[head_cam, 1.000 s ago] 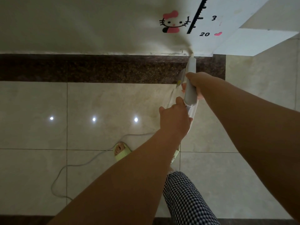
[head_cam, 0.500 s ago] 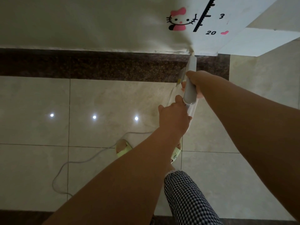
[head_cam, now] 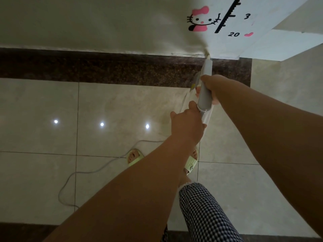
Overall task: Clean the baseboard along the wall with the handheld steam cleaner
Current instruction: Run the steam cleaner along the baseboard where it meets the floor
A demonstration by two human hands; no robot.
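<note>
A dark brown speckled baseboard (head_cam: 108, 67) runs along the foot of the pale wall. The white and grey handheld steam cleaner (head_cam: 204, 95) points away from me, its nozzle tip touching the baseboard's top edge near the wall corner. My right hand (head_cam: 212, 88) grips the cleaner's grey body from the right side. Lower down, my left hand (head_cam: 187, 126) holds the cleaner's rear end, fingers curled under it. Both forearms reach in from the bottom of the view.
A white power cord (head_cam: 90, 173) loops over the beige floor tiles at left. My feet in pale green slippers (head_cam: 134, 157) stand below the hands, with a checked trouser leg (head_cam: 204, 213). A cartoon sticker and height ruler (head_cam: 225, 16) mark the wall; the corner turns right.
The view has drifted slightly, so wall and sticker sit lower and further right. Both hands keep their hold and the nozzle stays at the baseboard's top edge near the corner.
</note>
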